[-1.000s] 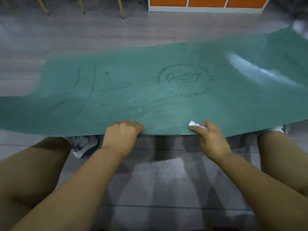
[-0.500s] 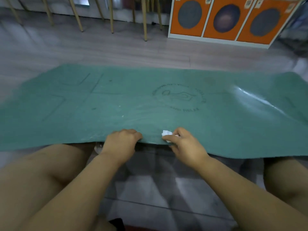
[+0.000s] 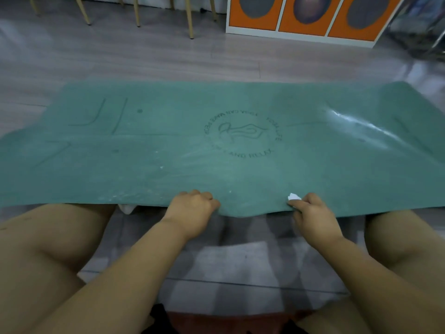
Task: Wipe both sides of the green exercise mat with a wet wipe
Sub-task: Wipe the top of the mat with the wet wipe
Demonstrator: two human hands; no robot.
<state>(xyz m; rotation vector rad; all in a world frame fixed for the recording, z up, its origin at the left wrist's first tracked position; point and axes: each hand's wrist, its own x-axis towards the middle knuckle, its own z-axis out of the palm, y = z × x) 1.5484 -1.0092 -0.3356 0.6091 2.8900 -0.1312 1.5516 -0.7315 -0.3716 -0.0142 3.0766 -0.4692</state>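
The green mat [image 3: 168,145] lies on grey wooden floor [image 3: 144,59] before orange cabinets [image 3: 308,18]. The left hand [image 3: 192,210] grips its near edge; the right hand [image 3: 313,218] pinches the edge and a white wipe [image 3: 293,196].

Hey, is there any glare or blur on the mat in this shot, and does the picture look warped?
Head view: a bright streak of glare lies on the right part of the green mat; the printed logo is soft but partly legible; the wide lens bends the mat's long edges; both hands at the near edge look fairly sharp; the lighting is dim and cool.
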